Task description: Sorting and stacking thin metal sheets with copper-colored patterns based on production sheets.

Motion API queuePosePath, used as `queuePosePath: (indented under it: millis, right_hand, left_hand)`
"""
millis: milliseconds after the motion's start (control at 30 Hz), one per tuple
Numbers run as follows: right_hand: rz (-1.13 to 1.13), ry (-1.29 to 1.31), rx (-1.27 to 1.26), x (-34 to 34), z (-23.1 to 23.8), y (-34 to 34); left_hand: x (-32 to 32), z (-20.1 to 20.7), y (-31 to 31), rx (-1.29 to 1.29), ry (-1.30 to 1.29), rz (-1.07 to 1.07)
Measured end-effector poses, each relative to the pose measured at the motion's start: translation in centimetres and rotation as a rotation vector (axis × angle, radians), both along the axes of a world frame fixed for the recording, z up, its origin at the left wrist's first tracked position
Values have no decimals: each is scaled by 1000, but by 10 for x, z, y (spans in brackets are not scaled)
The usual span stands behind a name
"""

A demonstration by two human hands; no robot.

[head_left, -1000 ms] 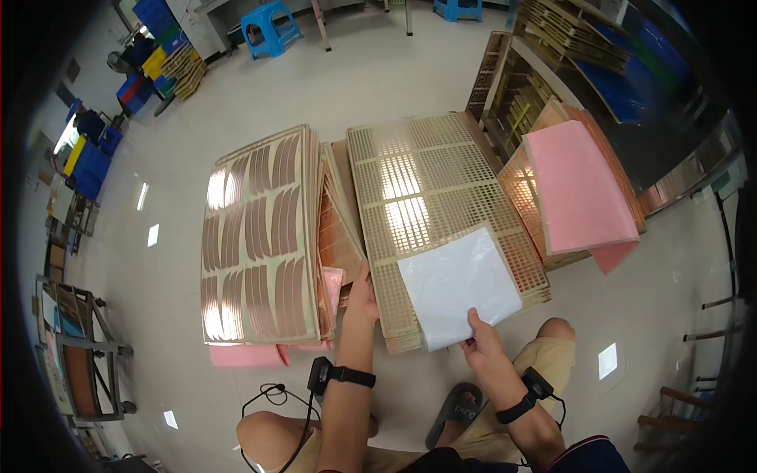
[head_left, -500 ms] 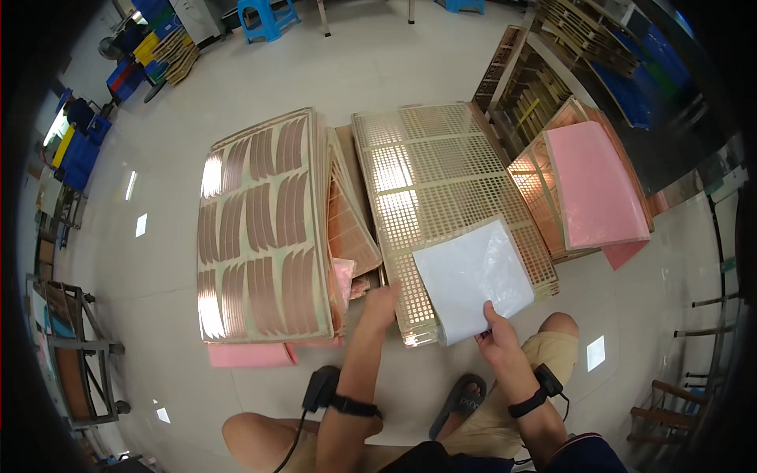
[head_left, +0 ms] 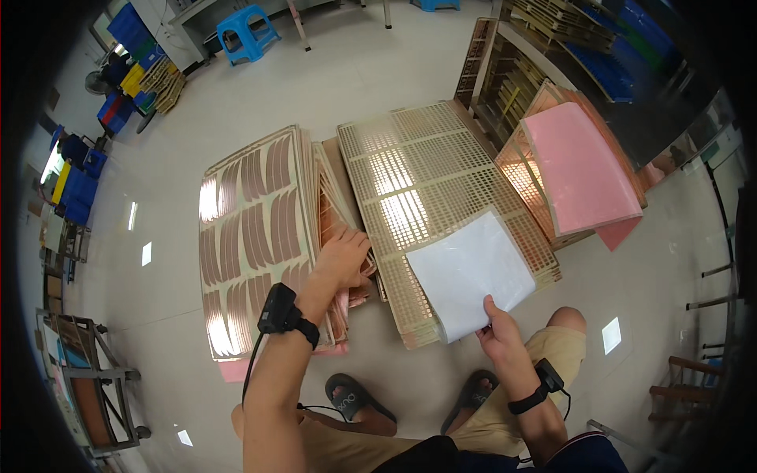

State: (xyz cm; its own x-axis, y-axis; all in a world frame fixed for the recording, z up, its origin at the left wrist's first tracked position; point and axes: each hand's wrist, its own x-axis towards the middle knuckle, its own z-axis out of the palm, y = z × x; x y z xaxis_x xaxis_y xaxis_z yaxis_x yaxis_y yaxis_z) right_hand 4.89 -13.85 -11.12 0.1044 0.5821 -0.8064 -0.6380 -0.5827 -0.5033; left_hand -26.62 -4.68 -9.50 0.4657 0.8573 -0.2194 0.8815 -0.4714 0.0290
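My right hand (head_left: pixel 498 333) pinches the near edge of a white sheet (head_left: pixel 473 272), thumb on top. That sheet lies over the near end of a stack of panels with a copper grid pattern (head_left: pixel 426 169). My left hand (head_left: pixel 341 258) is at the gap left of this stack, its fingers bent over the corner of a copper panel (head_left: pixel 330 197) with the thumb lower down; the exact contact is partly hidden. Beside it, to the left, lies a stack of panels with curved copper strips (head_left: pixel 256 213).
Pink sheets (head_left: pixel 583 165) cover copper panels at the right, in front of a rack (head_left: pixel 516 79). Another pink sheet (head_left: pixel 236 370) pokes out under the left stack. A blue stool (head_left: pixel 247 33) stands at the back, and a wheeled cart (head_left: pixel 91 378) at the left.
My left hand has moved up and left from the grid stack's near edge to the copper panels in the gap. My right hand still holds the white sheet. The view has shifted slightly.
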Motion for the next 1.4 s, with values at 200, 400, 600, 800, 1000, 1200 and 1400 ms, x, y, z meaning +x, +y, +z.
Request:
queuePosePath:
  millis: [200, 400, 600, 800, 1000, 1200, 1400]
  right_hand:
    - [-16, -43, 27, -7, 19, 2]
    - [-43, -88, 67, -6, 14, -1]
    - [-65, -119, 98, -8, 14, 1]
    - [-59, -169, 123, -7, 5, 2]
    - [-135, -138, 46, -9, -49, -3]
    - [-188, -114, -127, -16, -115, -1]
    - [-122, -92, -224, -25, -87, -1]
  left_hand:
    - [-16, -15, -1, 79, -18, -142]
    - [-10, -12, -5, -8, 16, -122]
    - [-12, -14, -11, 143, -76, -174]
    - [-14, -16, -25, 66, -14, -152]
    - [-20, 10, -26, 94, -33, -88]
    - [-16, 63, -63, 41, -253, 41]
    - [-5, 125, -123, 41, -491, 393]
